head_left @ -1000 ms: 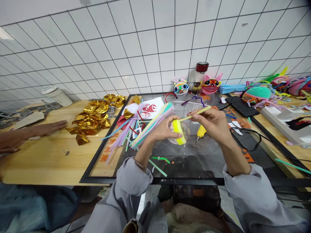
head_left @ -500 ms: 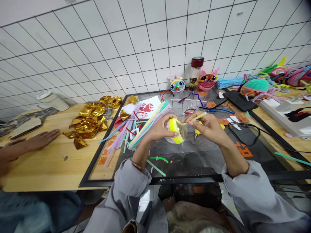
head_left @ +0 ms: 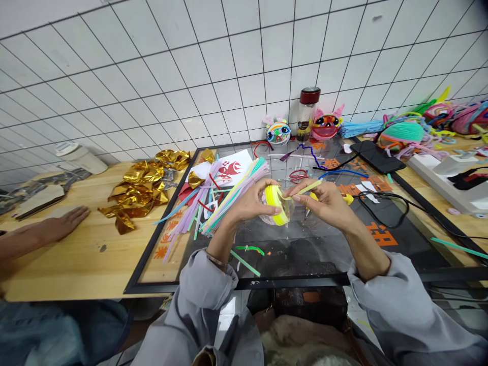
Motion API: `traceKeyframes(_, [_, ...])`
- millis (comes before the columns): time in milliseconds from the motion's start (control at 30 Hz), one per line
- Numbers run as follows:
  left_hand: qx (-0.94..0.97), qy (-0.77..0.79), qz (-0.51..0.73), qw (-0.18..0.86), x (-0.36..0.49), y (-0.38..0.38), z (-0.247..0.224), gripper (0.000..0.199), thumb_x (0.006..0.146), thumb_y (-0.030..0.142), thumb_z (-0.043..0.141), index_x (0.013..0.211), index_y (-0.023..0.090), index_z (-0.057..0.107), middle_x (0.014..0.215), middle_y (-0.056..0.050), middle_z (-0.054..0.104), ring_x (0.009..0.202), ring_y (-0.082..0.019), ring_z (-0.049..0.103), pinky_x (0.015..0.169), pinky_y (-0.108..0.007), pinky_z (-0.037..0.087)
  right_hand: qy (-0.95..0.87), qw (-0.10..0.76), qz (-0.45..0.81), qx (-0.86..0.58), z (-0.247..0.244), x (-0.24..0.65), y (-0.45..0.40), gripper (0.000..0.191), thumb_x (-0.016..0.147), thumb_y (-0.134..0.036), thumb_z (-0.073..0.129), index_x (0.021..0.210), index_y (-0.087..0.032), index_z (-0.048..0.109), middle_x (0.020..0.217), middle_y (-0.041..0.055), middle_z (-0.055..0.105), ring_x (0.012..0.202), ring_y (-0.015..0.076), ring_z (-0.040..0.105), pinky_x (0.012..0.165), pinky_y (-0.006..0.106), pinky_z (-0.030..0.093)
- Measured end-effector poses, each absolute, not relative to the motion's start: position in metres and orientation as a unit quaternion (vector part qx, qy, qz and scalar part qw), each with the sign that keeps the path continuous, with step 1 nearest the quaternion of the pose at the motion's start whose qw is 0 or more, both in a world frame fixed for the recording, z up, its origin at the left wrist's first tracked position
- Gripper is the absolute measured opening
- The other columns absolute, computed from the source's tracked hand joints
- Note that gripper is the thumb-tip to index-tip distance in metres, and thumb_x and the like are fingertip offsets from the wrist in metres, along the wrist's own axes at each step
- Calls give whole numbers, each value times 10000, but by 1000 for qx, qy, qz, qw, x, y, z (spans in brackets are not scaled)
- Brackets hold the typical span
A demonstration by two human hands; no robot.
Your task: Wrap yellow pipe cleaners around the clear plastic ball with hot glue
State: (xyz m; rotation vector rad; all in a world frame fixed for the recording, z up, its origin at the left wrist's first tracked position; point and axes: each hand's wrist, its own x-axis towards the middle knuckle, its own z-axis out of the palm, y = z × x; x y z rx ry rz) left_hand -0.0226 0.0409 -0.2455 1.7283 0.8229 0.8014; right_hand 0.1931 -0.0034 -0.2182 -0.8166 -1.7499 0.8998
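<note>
My left hand (head_left: 257,201) is closed around a clear, rounded plastic container wrapped with bright yellow strips (head_left: 275,204), held tilted above the dark board. Between the thumb and fingers of my right hand (head_left: 318,201) is a pale yellow pipe cleaner (head_left: 309,186). Its near end reaches the side of the container; whether it is stuck there I cannot tell. Below and behind my right hand lies a yellow glue gun (head_left: 346,198), partly hidden by the fingers. A bundle of pastel pipe cleaners (head_left: 238,195) lies left of my left hand.
Crumpled gold foil (head_left: 139,185) lies to the left, near another person's hand (head_left: 72,221). Red scissors (head_left: 298,176), two decorated animal-face balls (head_left: 278,132) and a lidded bottle (head_left: 307,114) are at the back. On the right are a phone (head_left: 377,156), a black cable (head_left: 406,206) and a power strip (head_left: 446,183).
My right hand has shifted slightly, and the pale yellow strip has tipped a little lower toward the container. My left hand holds the container almost unchanged. The other person's hand has moved slightly left.
</note>
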Motion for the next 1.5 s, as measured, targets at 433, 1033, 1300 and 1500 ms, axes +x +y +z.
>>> traceKeyframes(433, [711, 347, 332, 514, -21, 38, -243, 670, 544, 349, 870, 1110, 173, 559, 1036, -39, 580, 974, -189, 542, 871, -287, 428, -734, 490, 347, -319, -221, 189, -4, 265, 842, -495, 708, 793, -238, 753, 862, 52, 769, 894, 211, 704, 837, 369, 561])
traceKeyframes(1033, [716, 343, 332, 510, -22, 40, -247, 688, 555, 360, 863, 1138, 174, 547, 1038, -41, 564, 934, -176, 537, 827, -282, 437, -749, 473, 333, -323, -225, 190, -4, 245, 861, -464, 699, 848, -229, 767, 866, 58, 767, 846, 197, 690, 816, 352, 548])
traceKeyframes(1300, [717, 348, 336, 503, -21, 40, -244, 674, 547, 357, 866, 1119, 181, 555, 1056, -41, 576, 983, -193, 546, 877, -293, 431, -744, 475, 338, -327, -227, 190, -4, 240, 859, -457, 699, 855, -227, 769, 874, 58, 764, 837, 196, 688, 802, 351, 551])
traceKeyframes(1500, [708, 338, 346, 514, -20, 38, -244, 674, 555, 345, 861, 1125, 187, 539, 1062, -44, 564, 991, -194, 542, 889, -294, 431, -744, 474, 336, -330, -228, 190, -4, 253, 862, -468, 692, 853, -226, 766, 872, 57, 763, 849, 200, 689, 803, 351, 549])
